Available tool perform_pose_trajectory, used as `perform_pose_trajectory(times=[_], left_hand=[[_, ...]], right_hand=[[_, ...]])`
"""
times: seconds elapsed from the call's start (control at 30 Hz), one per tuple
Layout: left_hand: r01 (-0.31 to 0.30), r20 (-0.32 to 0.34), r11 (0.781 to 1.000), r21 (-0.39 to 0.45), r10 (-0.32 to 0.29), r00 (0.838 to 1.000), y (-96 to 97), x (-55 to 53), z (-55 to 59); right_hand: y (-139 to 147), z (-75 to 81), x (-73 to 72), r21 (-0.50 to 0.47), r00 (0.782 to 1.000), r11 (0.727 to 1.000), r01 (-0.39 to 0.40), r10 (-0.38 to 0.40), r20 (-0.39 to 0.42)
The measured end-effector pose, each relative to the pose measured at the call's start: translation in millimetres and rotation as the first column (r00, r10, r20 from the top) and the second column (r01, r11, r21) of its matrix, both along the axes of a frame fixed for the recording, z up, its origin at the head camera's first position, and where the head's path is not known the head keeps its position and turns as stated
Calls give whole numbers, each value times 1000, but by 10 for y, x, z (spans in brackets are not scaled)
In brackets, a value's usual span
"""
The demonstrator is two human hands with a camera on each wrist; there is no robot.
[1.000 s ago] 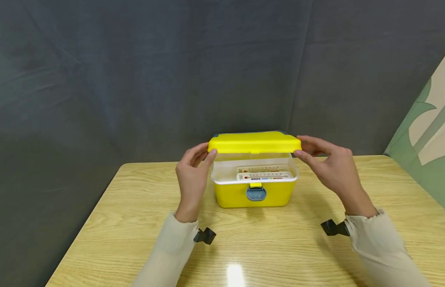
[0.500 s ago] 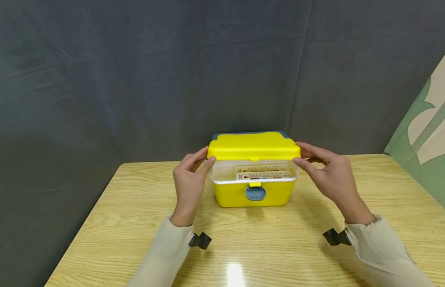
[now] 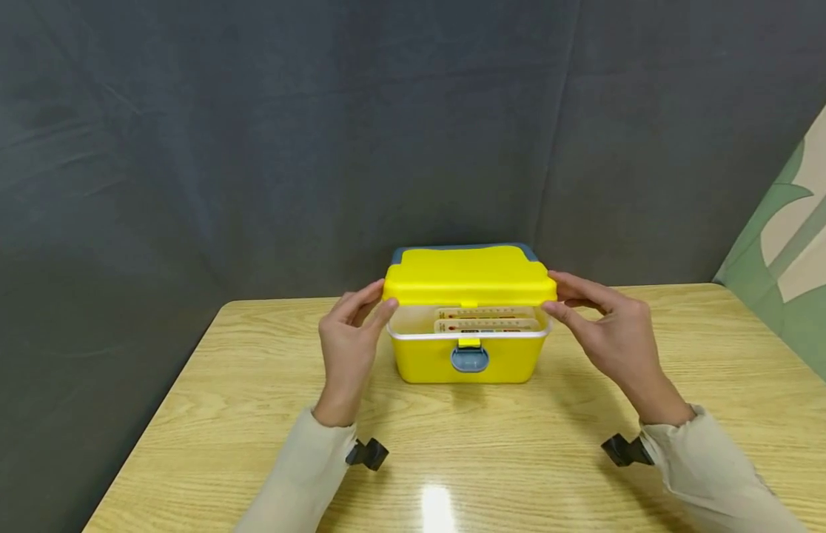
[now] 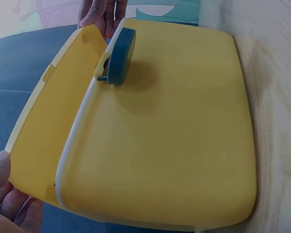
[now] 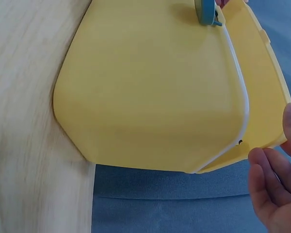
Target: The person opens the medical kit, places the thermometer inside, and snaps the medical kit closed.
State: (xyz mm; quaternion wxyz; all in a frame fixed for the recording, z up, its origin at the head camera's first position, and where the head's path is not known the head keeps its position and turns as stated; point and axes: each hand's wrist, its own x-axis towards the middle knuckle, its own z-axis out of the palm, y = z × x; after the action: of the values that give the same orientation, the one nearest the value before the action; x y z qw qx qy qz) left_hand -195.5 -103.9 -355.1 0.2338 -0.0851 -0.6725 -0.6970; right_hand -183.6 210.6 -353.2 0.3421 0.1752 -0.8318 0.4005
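Observation:
A yellow storage box (image 3: pixel 420 360) stands on the wooden table, its yellow lid (image 3: pixel 469 277) tilted partly up over the white rim. My left hand (image 3: pixel 349 348) pinches the lid's front left corner between thumb and fingers. At the front right corner, my right hand (image 3: pixel 616 337) grips the lid the same way. Two pale printed strips with scale marks (image 3: pixel 486 326) show inside through the gap. A blue-grey latch (image 3: pixel 469 359) hangs on the box front; the left wrist view shows this latch (image 4: pixel 121 56) standing out from the wall.
The wooden table (image 3: pixel 253 385) reaches around the box on both sides and in front. Behind it hangs a dark grey cloth (image 3: pixel 320 148). A green and beige patterned panel (image 3: pixel 799 244) is at the right. Small black mounts sit at both wrists.
The lid has come down toward the rim, narrowing the gap and hiding more of the inside. Both hands have moved lower with it, still holding its corners.

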Motion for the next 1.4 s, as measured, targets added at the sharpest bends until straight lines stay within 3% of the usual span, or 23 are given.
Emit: perform_pose_trajectory(times=[0.47, 0.67, 1.0, 1.23, 1.4], left_hand=[[21, 25, 1000, -19, -20, 999, -2, 47, -96], [34, 45, 998, -57, -32, 998, -16, 89, -149], [41, 19, 989, -145, -38, 999, -20, 103, -231], [21, -105, 945, -326, -59, 993, -96, 65, -260], [-47, -266, 878, -476, -93, 959, -118, 1, -242]], right_hand=[[48, -54, 28, 27, 999, 1000, -7, 6, 38], [76, -99, 58, 86, 996, 996, 26, -33, 82], [84, -165, 74, 204, 999, 978, 36, -42, 24], [86, -128, 69, 256, 1000, 967, 22, -27, 16], [62, -120, 57, 302, 1000, 953, -3, 11, -25]])
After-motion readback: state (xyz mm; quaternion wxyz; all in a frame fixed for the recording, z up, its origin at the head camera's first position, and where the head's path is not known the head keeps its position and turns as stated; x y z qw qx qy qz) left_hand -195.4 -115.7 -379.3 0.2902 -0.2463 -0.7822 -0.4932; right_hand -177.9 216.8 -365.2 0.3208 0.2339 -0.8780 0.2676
